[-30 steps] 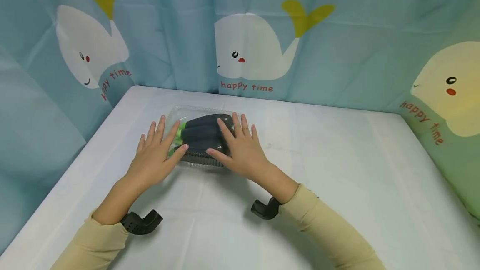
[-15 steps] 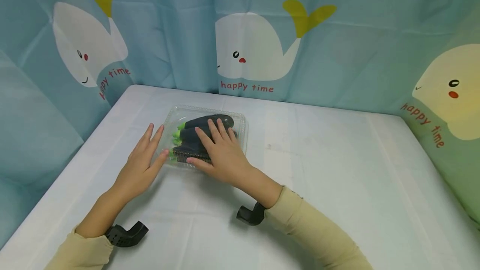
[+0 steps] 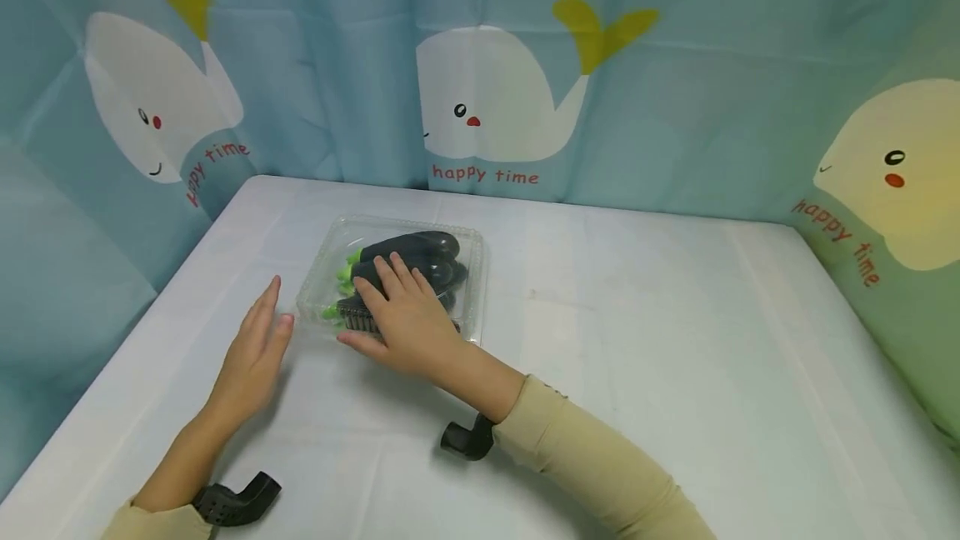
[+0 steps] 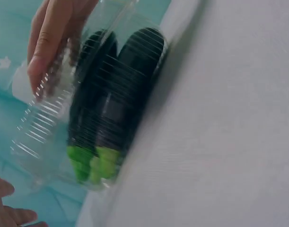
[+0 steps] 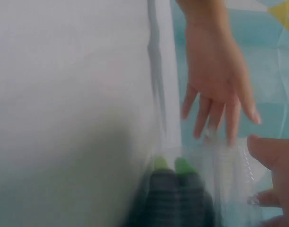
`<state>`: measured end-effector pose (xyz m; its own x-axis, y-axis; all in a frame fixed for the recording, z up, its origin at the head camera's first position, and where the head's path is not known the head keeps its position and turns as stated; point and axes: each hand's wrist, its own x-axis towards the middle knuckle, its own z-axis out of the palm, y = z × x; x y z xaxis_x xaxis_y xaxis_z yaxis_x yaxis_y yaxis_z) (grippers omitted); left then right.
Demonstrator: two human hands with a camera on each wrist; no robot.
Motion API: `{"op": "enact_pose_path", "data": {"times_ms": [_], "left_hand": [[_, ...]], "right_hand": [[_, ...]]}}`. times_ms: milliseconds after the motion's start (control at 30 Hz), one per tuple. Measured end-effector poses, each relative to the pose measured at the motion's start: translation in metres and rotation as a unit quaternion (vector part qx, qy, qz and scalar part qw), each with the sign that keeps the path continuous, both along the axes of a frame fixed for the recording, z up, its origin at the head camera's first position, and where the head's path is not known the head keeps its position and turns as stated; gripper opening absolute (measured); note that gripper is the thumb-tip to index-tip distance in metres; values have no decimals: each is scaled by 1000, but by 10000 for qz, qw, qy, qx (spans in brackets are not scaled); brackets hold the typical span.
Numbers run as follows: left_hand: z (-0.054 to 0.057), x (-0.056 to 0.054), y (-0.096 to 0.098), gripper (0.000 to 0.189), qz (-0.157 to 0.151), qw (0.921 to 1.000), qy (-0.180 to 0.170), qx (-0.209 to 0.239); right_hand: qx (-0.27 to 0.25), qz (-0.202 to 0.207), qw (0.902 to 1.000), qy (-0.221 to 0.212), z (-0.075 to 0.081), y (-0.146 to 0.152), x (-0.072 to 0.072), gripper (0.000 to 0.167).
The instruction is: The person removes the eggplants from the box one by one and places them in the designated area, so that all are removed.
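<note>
A clear plastic clamshell box [image 3: 474, 282] with a lid lies on the white table, holding several dark eggplants [image 3: 420, 245] whose green stem ends point left. My right hand [image 3: 414, 322] is over the lid with its fingers spread; whether they press on it I cannot tell. In the left wrist view, the right hand's fingers [image 4: 44, 45] overlap the lid's ridged edge. My left hand [image 3: 246, 369] hovers left of the box, apart from it, fingers straight and holding nothing. The right wrist view is blurred, with the left hand [image 5: 215, 71] beyond the green stems [image 5: 182, 165].
A white cloth covers the table [image 3: 660, 340], which stretches off to the right. Behind and beside it hangs a blue curtain [image 3: 360, 65] printed with white whales. Each wrist carries a black camera mount [image 3: 238, 502].
My left hand has drawn back to the left and nearer to me, away from the box. The right hand has slid leftward over the lid, uncovering the eggplants' right ends.
</note>
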<state>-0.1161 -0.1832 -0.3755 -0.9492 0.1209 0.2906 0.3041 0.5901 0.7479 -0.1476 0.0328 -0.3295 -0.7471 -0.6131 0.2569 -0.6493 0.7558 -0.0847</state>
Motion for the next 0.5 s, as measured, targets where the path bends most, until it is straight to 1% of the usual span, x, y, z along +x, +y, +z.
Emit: {"op": "enact_pose_path", "data": {"times_ms": [100,267,367,500], "left_hand": [[-6,2,-2,54,44,9993,-205,308],[-11,1,-2,50,-20,9975,-352,619],[-14,0,0,49,-73,9948,-587,827],[-17,-2,2,53,-27,9899,-939,1064]], "right_hand": [[88,131,9996,239,-3,-9,1,66],[217,99,9995,228,-2,-19,2,66],[462,72,9986,239,-2,-25,1,65],[755,56,9966,310,-1,-33,-1,64]]}}
